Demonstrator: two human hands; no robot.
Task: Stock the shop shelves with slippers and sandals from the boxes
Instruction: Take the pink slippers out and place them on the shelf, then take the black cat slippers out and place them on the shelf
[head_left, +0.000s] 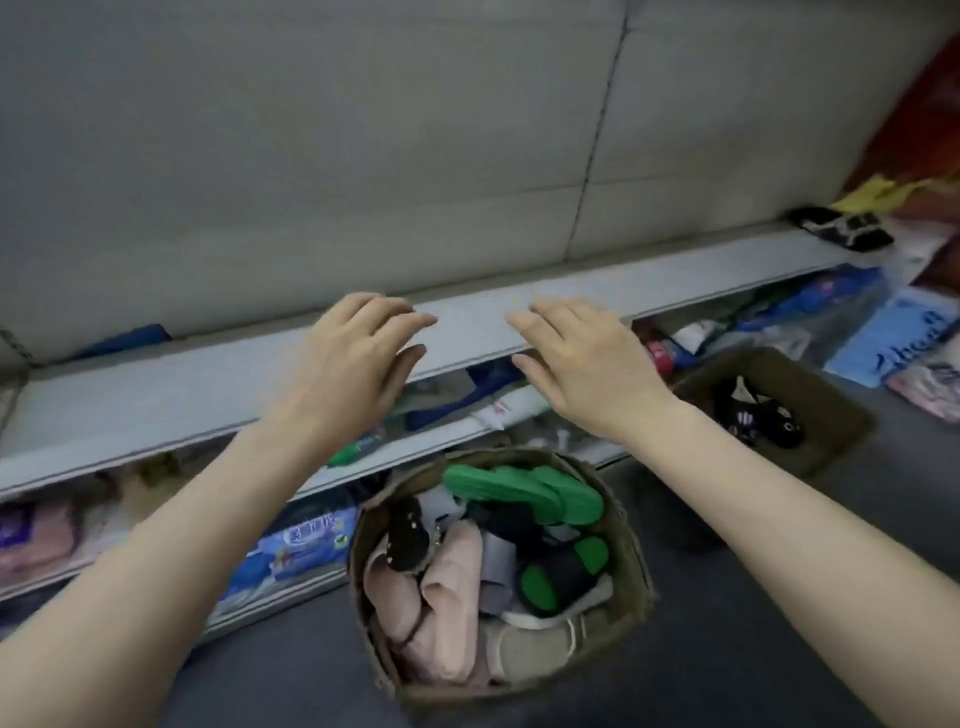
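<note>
A grey shelf (156, 395) crossed mid-frame; both hands, left (358, 358) and right (582, 364), hovered spread and empty above the box (631, 561) of slippers (524, 491).

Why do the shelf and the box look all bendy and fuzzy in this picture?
In the head view, the wide-angle lens bows the long grey shelf and rounds the box of slippers; the left hand and right hand are soft-edged, probably from motion; the light is dim and flat, with no glare; the black sandals at the far right edge are smeared.
</note>
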